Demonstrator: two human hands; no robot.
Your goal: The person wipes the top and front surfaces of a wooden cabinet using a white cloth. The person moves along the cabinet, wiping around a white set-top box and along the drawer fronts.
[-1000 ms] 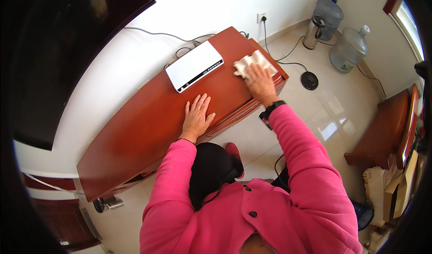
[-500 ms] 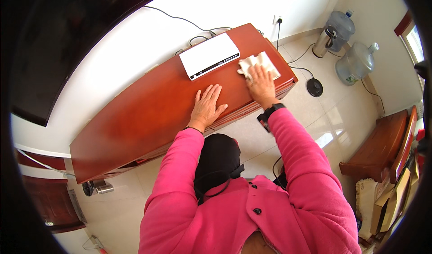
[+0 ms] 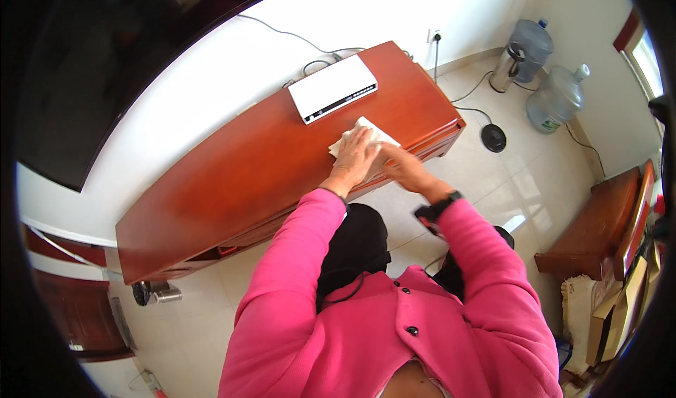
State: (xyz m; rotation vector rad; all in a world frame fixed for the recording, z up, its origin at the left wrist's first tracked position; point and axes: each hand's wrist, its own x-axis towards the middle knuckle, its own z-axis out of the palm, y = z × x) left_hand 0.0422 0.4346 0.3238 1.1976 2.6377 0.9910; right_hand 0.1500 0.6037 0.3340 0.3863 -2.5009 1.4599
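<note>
A cream cloth (image 3: 381, 132) lies near the front edge of the reddish-brown wooden cabinet (image 3: 232, 169), just below the white box-shaped device (image 3: 334, 90). My left hand (image 3: 354, 157) rests on top of the cloth with its fingers stretched out and covers part of it. Close against it on the right is my right hand (image 3: 410, 171), smeared by motion at the cabinet's front edge. Its fingertips reach the cloth beside the left hand, and their grip cannot be made out.
A dark screen (image 3: 127, 60) hangs at the upper left. Cables (image 3: 296, 36) run behind the device. Right of the cabinet, a steel kettle (image 3: 506, 70), its round black base (image 3: 493, 138) and large water bottles (image 3: 555, 101) stand on the floor. A wooden bench (image 3: 588, 229) is at the right.
The cloth has moved left and nearer, from the cabinet's right end to below the device. My right hand has come back with it, and my left hand has shifted right onto the cloth.
</note>
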